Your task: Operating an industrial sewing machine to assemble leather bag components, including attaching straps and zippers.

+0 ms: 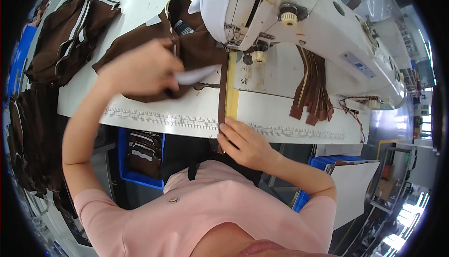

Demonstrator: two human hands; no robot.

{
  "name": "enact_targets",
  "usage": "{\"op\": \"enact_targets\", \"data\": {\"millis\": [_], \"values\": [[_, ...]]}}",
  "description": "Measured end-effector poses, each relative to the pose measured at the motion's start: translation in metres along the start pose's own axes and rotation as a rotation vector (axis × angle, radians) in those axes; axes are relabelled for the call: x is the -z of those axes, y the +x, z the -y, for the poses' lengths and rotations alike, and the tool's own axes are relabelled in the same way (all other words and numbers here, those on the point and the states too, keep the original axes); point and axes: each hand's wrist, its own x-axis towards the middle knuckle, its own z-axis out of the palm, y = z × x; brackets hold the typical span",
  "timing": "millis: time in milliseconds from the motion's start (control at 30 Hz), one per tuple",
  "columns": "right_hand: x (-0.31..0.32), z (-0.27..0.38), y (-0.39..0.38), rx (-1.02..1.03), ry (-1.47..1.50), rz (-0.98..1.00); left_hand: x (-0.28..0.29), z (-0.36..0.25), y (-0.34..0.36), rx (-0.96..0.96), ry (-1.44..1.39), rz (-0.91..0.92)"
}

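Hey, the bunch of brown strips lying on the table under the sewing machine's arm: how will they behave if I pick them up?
The brown strips will probably flop, since they look thin and curve along their length. Being narrow, they're likely light. Their loosely fanned ends suggest they may slide apart unless gripped together.

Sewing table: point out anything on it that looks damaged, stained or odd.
Dark specks mark the white tabletop just right of the yellow strip, below the sewing machine; they look odd, perhaps wear or stains, against the pale surface.
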Motion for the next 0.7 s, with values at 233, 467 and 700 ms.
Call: {"op": "enact_targets", "data": {"millis": [233,467,700], "values": [[0.011,-0.007,-0.005,0.156,-0.128,-0.015,0.039,-0.058,-0.014,-0.122,0.307,-0.71],[0.012,-0.001,0.002,0.218,-0.011,-0.033,-0.116,-0.109,-0.027,-0.26,-0.033,-0.611],[0.01,-0.009,0.012,0.232,-0.096,-0.001,-0.119,-0.085,-0.015,-0.278,-0.086,-0.642]]}}
